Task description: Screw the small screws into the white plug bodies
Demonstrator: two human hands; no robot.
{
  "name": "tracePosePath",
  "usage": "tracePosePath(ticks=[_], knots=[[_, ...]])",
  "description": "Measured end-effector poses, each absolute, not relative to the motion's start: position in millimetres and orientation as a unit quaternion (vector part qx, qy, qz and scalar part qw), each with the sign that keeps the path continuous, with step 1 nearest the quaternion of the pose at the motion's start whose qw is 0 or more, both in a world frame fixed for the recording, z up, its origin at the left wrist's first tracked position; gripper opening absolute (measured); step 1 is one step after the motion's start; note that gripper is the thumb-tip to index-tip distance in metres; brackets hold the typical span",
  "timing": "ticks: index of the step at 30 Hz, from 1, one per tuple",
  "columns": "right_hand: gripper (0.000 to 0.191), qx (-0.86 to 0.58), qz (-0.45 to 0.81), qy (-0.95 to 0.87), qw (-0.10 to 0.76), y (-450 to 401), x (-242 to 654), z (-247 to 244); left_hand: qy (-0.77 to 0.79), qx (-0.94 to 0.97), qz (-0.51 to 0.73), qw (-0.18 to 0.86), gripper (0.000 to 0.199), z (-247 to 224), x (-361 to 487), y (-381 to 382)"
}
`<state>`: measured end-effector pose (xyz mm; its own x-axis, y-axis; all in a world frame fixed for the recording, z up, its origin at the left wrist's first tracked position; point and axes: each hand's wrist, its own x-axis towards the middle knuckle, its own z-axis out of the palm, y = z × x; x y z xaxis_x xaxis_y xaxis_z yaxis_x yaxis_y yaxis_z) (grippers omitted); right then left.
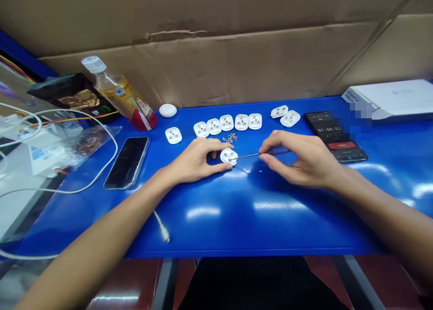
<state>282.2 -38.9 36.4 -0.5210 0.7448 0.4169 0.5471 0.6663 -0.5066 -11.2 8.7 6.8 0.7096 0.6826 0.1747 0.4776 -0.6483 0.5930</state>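
Note:
My left hand [201, 160] grips a small white plastic housing [224, 158] with metal contacts on its face, holding it between thumb and fingers over the blue table. Pinched in my right hand [296, 161] is a thin metal rod like a screwdriver shaft [248, 155]; its tip meets the face of the held housing. My palm hides the rod's rear end. Just behind the held piece lies a small pile of brass screws [231, 139]. Several similar white housings stand in a row further back, among them one at the left [173, 135] and one at the right [290, 118].
A tilted drink bottle [123, 98], a white oval object [168, 110] and a dark phone [127, 163] are at left, with white cables [84, 189]. On the right lie a phone showing a timer [333, 134] and a white box [392, 98]. Cardboard [237, 62] walls the back.

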Motion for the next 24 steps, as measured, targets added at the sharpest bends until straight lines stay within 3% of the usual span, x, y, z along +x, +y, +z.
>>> tracePosePath(ticks=[3,7,14,19,22,24], knots=[[0.005,-0.399,0.147,-0.854,0.300,-40,279,37,0.325,0.884,0.205,0.265,0.047,5,-10,8],[0.026,-0.462,0.082,-0.834,0.289,-45,273,40,0.319,0.881,0.224,0.268,0.040,5,-8,6],[0.008,-0.424,0.121,-0.849,0.290,-50,268,43,0.315,0.880,0.237,0.264,0.032,2,-6,5],[0.031,-0.499,0.185,-0.782,0.324,-48,260,46,0.318,0.884,0.238,0.248,0.031,2,-6,5],[0.026,-0.512,0.180,-0.744,0.390,-35,273,51,0.336,0.883,0.224,0.238,0.035,4,-7,5],[0.018,-0.525,0.114,-0.685,0.492,-19,298,52,0.345,0.882,0.226,0.231,0.039,5,-8,6]])
